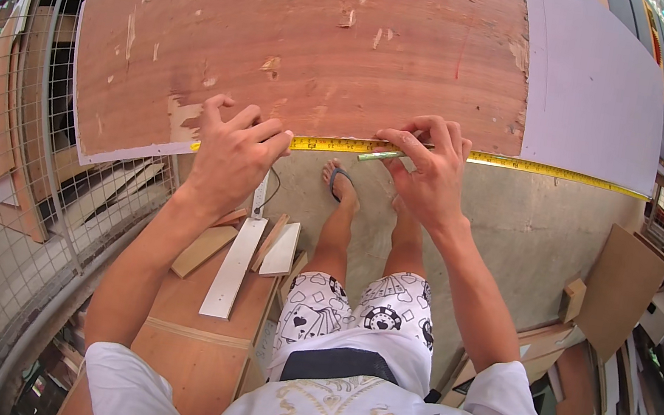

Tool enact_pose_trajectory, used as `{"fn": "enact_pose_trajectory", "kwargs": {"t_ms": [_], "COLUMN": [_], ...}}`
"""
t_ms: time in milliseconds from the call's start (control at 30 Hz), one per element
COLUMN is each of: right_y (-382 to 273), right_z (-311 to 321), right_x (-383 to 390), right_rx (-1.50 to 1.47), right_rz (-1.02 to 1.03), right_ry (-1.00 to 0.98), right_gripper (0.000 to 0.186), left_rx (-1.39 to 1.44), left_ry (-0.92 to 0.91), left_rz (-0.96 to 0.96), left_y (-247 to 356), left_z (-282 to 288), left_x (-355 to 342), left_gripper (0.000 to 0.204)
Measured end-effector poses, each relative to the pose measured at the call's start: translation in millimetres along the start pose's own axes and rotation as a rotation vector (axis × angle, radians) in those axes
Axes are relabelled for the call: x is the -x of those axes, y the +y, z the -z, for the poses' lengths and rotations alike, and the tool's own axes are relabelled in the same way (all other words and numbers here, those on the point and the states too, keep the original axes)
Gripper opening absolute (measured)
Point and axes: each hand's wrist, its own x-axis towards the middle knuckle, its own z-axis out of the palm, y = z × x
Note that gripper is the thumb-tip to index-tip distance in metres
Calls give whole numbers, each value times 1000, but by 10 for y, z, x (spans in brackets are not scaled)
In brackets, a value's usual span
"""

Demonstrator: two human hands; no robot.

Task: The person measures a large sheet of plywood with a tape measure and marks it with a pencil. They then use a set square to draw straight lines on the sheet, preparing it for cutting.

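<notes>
Plywood sheet (305,40) lies across the far side, its near edge running left-right. Yellow tape measure (477,158) is stretched along that edge, long axis left-right, reaching well right past the grey panel (599,84). Left hand (233,154) presses flat on the tape's left end at the sheet edge, fingers curled, pinning rather than gripping. Right hand (432,171) pinches a green pencil (381,156) between thumb and fingers, tip at the tape. Wood offcuts (238,258) lie below left. No labels readable.
</notes>
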Motion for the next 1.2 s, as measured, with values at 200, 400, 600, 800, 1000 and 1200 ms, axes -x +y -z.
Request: {"fn": "enact_pose_trajectory", "kwargs": {"t_ms": [200,400,600,800,1000,1200], "right_y": [-5,-156,-290,-457,-535,-453], "right_z": [31,4,-212,-142,-188,-65], "right_x": [-10,-24,-100,-189,-342,-381], "right_rx": [17,26,-7,-351,-558,-1073], "right_rz": [-25,119,158,8,58,-442], "right_ry": [-19,-11,-78,6,102,-184], "right_gripper": [44,43,42,28,8,44], "left_rx": [16,-33,-72,-87,-42,28], "left_ry": [0,44,24,31,84,92], "left_rz": [5,-45,-62,-61,-64,-23], "left_y": [39,58,61,51,143,244], "left_z": [-29,-33,19,-25,-11,-59], "left_x": [-41,1,12,65,16,-4], "left_gripper": [21,20,26,32,36,29]}}
